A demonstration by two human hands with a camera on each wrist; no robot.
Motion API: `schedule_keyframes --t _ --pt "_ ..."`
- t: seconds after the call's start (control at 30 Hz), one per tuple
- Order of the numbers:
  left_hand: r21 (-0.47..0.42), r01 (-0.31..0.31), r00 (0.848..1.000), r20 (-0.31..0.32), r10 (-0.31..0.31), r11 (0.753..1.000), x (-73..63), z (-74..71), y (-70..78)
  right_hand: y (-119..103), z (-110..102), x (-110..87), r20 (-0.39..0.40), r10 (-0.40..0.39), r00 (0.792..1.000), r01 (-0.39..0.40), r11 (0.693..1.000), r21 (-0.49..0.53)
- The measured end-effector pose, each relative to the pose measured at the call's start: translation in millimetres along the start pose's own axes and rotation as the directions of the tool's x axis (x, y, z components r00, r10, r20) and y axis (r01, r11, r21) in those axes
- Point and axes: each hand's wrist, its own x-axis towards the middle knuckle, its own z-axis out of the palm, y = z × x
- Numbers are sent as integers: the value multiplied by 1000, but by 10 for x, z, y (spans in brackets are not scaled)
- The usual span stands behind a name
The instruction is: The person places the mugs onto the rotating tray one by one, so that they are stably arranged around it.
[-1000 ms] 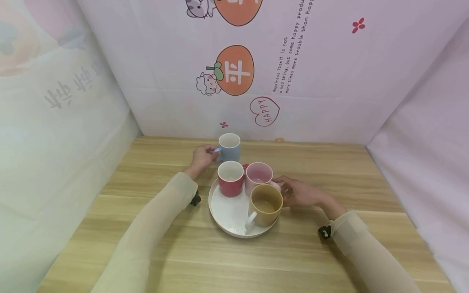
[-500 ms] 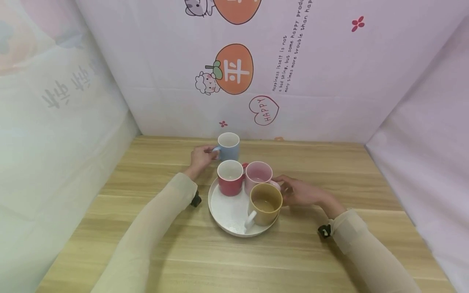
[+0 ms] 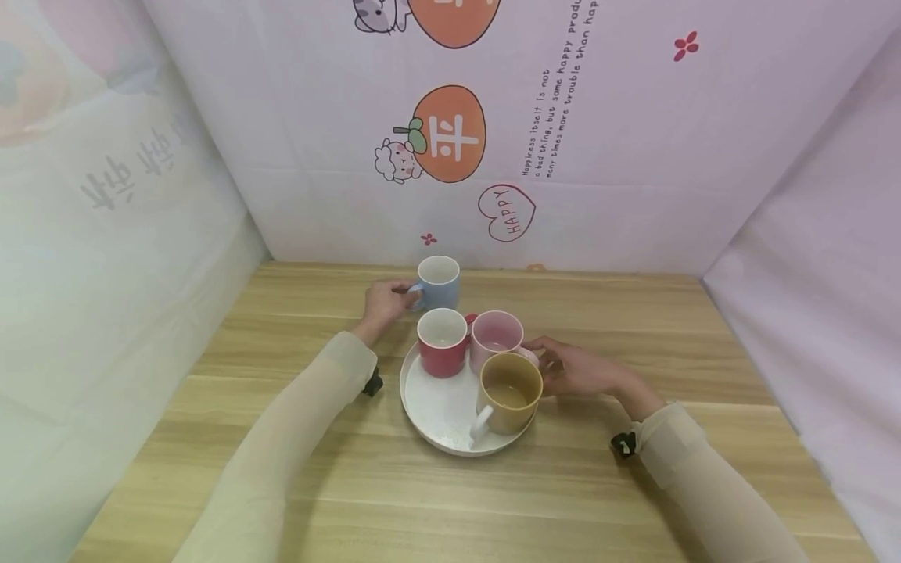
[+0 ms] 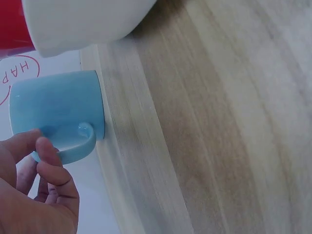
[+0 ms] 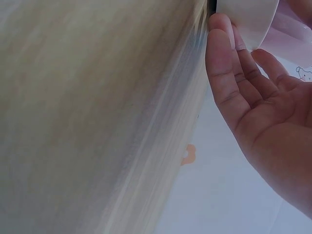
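Observation:
At the back of the table stands a light blue mug (image 3: 439, 292), upright. My left hand (image 3: 387, 305) pinches its handle (image 4: 78, 152) between thumb and fingers. A white round tray (image 3: 439, 422) in front of it bears a red mug (image 3: 443, 356), a pink mug (image 3: 496, 332) and a yellow mug (image 3: 512, 395). At the tray's right side is my right hand (image 3: 580, 369), its nearly straight fingers touching the outer wall; part of this hand is hidden behind the yellow mug. In the left wrist view the blue mug's base (image 4: 100, 107) meets the wooden tabletop.
The wooden table (image 3: 436, 508) ends at a printed white cloth wall (image 3: 598, 219) close behind the blue mug. Cloth also hangs at the left and right. Small black devices (image 3: 623, 445) sit at both cuffs.
Almost nothing differs. The left hand keeps its pinch on the blue mug's handle and the right hand stays at the tray; the whole view shifts by a few pixels.

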Motion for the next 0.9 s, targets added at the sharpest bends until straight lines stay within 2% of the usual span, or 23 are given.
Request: schedule_keyframes --t 0.33,0.9 --pt "100 -63 997 -42 67 993 -2 7 -48 1 2 9 -2 -8 1000 8 1000 -29" --pt "90 -92 992 -77 99 992 -39 -33 -107 3 1 15 1 13 1000 -13 1000 -19"
